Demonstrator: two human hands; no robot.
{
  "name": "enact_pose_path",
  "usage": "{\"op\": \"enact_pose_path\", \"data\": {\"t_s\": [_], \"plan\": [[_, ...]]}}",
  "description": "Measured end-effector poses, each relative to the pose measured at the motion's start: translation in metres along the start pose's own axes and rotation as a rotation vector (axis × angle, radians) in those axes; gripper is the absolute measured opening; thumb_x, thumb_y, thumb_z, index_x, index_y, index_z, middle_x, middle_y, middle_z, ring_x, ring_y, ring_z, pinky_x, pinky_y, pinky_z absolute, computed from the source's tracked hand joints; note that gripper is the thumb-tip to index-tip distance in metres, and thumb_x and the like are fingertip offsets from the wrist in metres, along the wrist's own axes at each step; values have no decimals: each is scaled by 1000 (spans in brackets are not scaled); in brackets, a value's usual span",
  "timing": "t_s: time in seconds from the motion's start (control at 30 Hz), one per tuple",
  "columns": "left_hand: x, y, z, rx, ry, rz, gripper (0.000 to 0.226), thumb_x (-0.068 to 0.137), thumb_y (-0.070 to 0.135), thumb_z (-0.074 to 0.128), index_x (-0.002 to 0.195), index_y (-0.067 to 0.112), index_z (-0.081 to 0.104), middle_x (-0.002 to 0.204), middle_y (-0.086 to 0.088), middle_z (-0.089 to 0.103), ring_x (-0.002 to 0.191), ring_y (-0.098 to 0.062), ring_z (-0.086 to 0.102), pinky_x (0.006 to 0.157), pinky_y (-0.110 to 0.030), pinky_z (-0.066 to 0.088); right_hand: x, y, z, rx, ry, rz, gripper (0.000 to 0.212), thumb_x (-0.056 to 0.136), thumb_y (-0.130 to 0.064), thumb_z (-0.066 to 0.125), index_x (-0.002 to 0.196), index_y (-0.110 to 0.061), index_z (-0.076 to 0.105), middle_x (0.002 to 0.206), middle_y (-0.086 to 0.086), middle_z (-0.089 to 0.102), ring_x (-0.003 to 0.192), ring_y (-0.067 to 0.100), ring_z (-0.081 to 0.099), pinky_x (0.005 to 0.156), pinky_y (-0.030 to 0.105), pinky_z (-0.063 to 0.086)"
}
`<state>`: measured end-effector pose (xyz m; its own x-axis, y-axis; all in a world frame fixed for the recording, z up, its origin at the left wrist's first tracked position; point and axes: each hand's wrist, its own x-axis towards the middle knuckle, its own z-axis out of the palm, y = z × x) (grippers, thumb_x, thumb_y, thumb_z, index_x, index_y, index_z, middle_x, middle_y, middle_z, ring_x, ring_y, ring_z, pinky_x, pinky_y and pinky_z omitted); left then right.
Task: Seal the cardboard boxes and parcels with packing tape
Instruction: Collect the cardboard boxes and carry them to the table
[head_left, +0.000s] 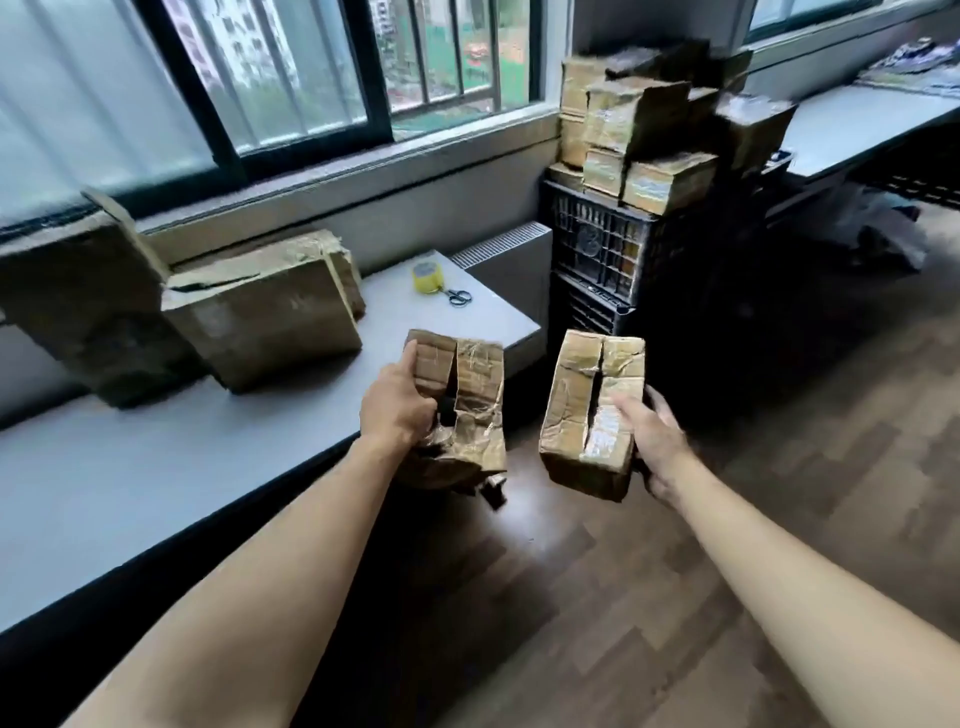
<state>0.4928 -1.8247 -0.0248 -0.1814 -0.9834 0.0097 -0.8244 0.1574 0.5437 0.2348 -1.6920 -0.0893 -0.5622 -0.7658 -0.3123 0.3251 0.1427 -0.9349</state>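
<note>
A crumpled brown cardboard box (462, 405), flaps parted, is gripped by the left hand (397, 405). A second small brown cardboard box (589, 410), seam gaping, is clasped by the right hand (657, 441).

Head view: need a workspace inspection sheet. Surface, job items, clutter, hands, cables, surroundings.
Surface: grey table, below the window.
Job's things: crumpled box and split-top box, both held off the table, top seams gaping; tape roll and scissors at the table's far end.
Clutter: large boxes on the table.
Grippers: left hand grips the crumpled box; right hand holds the split-top box.
Cables: nothing seen.
Surroundings: parcel stack on black crates; wood floor.
</note>
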Motion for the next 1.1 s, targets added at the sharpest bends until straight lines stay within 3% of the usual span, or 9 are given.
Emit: {"op": "enact_pose_path", "data": {"t_s": [0.2,0.33,0.5,0.6,0.7,0.8,0.87,0.97,1.1], "plan": [[41,-61,-45,-141,39,-86,86,76,11,66,154,28,33,131,-9,62,118,-26,59,100,-30,45,22,-1,99,-89,-133,79,81,67,-57,75,133,-16,51,116,7,72,102,25,72,76,36,58],[64,-85,-56,-197,31,-109,87,77,12,68,155,27,31,132,-7,62,117,-24,59,101,-28,45,49,-2,145,-129,-170,112,54,89,-44,70,125,-14,42,112,8,67,102,26,68,70,34,52],[99,-98,-56,-268,-18,-115,80,85,11,70,154,18,31,139,-4,56,118,-18,55,91,-15,34,91,-6,193,-97,-325,183,90,63,-53,87,131,-4,54,113,16,73,100,33,73,92,54,57],[125,-99,-53,-299,-32,-139,77,88,15,70,154,14,31,142,-4,53,119,-15,52,94,-16,31,117,-13,216,-78,-403,190,57,79,-44,73,116,-1,70,112,21,73,105,38,70,99,57,52],[166,-93,-45,-330,-48,-178,68,90,15,70,149,13,37,124,3,55,106,-9,50,91,-16,33,160,-25,234,-107,-453,184,51,88,-47,62,118,-6,70,112,16,74,105,33,71,101,52,52],[215,-89,-32,-347,-30,-231,65,90,23,70,147,15,39,130,2,58,113,-15,58,103,-28,44,210,-36,248,-148,-468,199,33,100,-38,54,110,-13,72,101,8,77,88,18,75,78,30,59],[247,-84,-21,-330,-21,-281,60,92,23,64,146,16,39,132,-2,58,116,-20,59,105,-36,46,243,-41,256,-162,-480,230,30,102,-36,51,110,-15,71,106,9,76,95,22,74,85,36,59],[286,-73,-6,-310,-42,-338,57,93,16,58,147,13,39,138,-4,53,123,-21,55,109,-33,42,293,-40,266,-199,-456,227,30,102,-29,49,113,-12,70,110,9,75,102,26,71,96,42,55],[328,-67,17,-264,-88,-408,60,94,15,62,149,7,38,148,-8,46,133,-20,48,109,-24,34,352,-35,276,-240,-453,281,26,102,-20,48,114,-7,68,102,9,76,86,21,74,70,31,57]]}}
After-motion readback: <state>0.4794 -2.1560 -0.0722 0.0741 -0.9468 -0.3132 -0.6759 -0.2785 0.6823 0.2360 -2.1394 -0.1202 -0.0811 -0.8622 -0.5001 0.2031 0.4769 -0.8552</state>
